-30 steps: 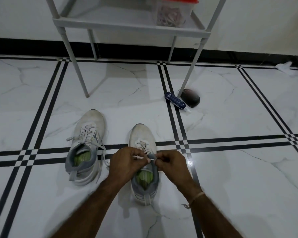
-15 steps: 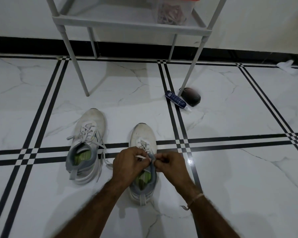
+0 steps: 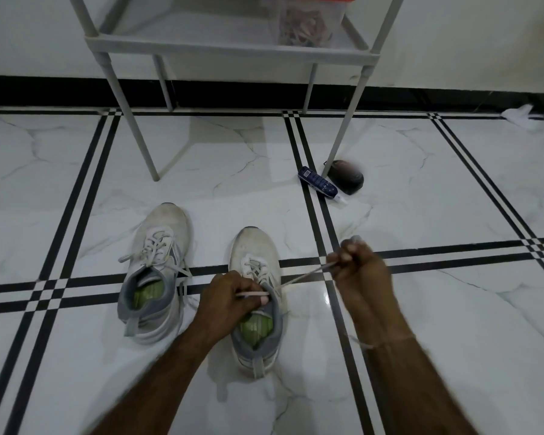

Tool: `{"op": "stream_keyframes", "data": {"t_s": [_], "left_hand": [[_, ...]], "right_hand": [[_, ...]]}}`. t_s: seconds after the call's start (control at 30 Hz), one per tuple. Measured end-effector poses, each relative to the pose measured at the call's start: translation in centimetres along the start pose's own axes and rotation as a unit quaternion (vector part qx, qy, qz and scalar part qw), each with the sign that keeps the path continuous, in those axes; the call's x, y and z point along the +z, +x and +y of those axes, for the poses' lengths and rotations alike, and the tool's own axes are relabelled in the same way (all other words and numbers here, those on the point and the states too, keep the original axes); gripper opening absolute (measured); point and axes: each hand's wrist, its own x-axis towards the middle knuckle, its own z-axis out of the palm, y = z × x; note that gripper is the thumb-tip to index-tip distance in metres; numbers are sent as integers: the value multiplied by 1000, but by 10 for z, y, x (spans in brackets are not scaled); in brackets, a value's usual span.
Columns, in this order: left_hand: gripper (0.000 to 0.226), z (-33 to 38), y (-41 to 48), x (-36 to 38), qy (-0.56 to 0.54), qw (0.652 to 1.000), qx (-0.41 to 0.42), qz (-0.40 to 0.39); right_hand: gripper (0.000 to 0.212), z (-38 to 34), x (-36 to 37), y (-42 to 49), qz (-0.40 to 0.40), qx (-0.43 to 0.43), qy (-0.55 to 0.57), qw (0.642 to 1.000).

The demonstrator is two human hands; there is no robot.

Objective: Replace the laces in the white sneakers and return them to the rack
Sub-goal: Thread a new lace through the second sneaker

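Note:
Two white sneakers with grey collars and green insoles stand on the tiled floor. The left sneaker (image 3: 159, 246) has loose laces hanging to its sides. Over the tongue of the right sneaker (image 3: 255, 246), my left hand (image 3: 230, 296) pinches one end of the white lace (image 3: 302, 277). My right hand (image 3: 360, 265) grips the other end out to the shoe's right, with the lace stretched taut between hand and shoe. The grey rack (image 3: 233, 48) stands behind the shoes against the wall.
A clear box with a red lid (image 3: 310, 23) sits on the rack's shelf. A blue tube (image 3: 319, 183) and a dark rounded object (image 3: 347, 180) lie by the rack's front right leg (image 3: 346, 127). A white scrap (image 3: 518, 114) lies at the far right.
My right hand has moved away from the shoe to the right, drawing the lace out taut. My left hand stays at the tongue holding the other end.

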Motion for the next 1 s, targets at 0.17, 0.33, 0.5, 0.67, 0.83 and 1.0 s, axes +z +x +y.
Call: {"op": "stream_keyframes", "data": {"t_s": [0.17, 0.33, 0.5, 0.67, 0.83, 1.0], "left_hand": [[34, -5, 0, 0, -55, 998, 5, 5], [30, -4, -4, 6, -91, 994, 16, 55], [20, -8, -19, 8, -107, 988, 50, 99], [44, -3, -27, 16, -155, 978, 15, 138], [22, -7, -23, 13, -82, 984, 41, 154], [10, -13, -22, 7, -76, 985, 43, 147]], "right_hand": [[15, 7, -11, 6, -123, -150, -538, 820], [16, 65, -16, -8, -180, -90, -570, 797], [24, 8, 0, 5, -35, 57, -83, 994], [24, 26, -9, 1, -133, -94, -491, 856], [24, 59, -15, -3, -150, -111, -634, 751], [29, 39, -13, 2, -2, 14, -292, 956]]}}
